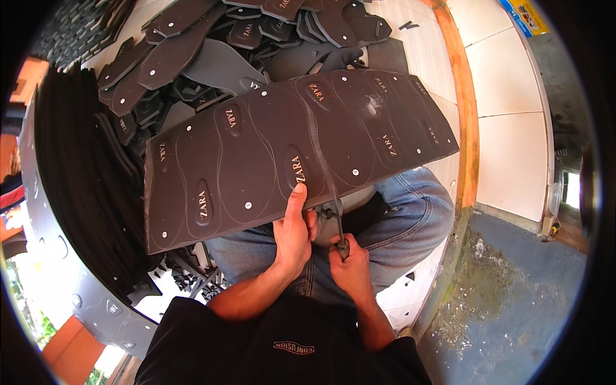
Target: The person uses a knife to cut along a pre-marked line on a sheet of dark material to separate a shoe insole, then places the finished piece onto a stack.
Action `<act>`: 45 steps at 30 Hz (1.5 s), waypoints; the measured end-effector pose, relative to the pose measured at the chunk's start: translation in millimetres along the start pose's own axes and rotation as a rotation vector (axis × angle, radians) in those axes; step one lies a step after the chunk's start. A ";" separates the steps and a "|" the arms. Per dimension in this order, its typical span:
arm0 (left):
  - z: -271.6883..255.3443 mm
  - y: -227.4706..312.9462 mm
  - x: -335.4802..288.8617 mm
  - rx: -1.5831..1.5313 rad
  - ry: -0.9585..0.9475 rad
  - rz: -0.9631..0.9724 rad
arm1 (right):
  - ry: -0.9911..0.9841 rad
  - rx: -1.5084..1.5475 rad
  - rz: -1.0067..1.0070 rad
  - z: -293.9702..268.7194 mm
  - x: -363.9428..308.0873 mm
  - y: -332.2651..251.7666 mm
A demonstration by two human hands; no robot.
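Tilted over my lap lies a wide dark brown foam sheet (256, 160), marked with curved sole-shaped outlines, white dots and oval printed patches. My left hand (293, 240) grips its near edge, thumb on top and fingers beneath. In my right hand (351, 268), closed around the handle, is a knife (339, 221) with a long thin blade. Its blade points away from me and meets the sheet's near edge, just right of my left hand. A curved slit runs from there across the sheet between two outlines. The blade's tip cannot be made out.
Beyond the sheet is a heap of cut sole-shaped foam pieces (170, 61). A tall stack of dark sheets (77, 141) stands at left, near a grey sheet (102, 308). Small offcuts (192, 276) lie by my left knee. An orange-brown strip (467, 115) borders the tiles at right.
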State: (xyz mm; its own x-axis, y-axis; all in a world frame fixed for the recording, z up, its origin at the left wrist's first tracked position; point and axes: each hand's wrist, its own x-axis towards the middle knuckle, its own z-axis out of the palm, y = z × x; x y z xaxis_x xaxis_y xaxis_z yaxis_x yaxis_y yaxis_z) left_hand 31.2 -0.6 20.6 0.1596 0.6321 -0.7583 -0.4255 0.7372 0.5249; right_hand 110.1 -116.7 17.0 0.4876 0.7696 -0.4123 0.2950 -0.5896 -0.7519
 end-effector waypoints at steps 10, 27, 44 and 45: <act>-11.1 -0.4 4.1 -0.047 -0.096 -0.060 | -0.015 -0.041 0.046 10.8 15.3 1.1; -17.2 -1.6 6.5 -0.094 -0.136 -0.064 | 0.044 -0.127 0.067 38.8 59.5 -5.5; -17.3 4.9 4.1 -0.122 -0.175 -0.104 | 0.163 0.122 -0.209 71.3 117.8 3.6; -15.7 6.3 3.5 -0.110 -0.164 -0.099 | 0.167 0.131 -0.213 71.0 121.7 4.1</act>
State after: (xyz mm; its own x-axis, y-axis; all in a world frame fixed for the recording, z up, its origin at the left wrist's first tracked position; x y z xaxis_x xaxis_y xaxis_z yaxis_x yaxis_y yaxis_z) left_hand 15.1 2.5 15.1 0.3441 0.5950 -0.7264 -0.4934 0.7728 0.3992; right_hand 112.3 -8.0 -72.9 0.5579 0.8151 -0.1561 0.3021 -0.3747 -0.8766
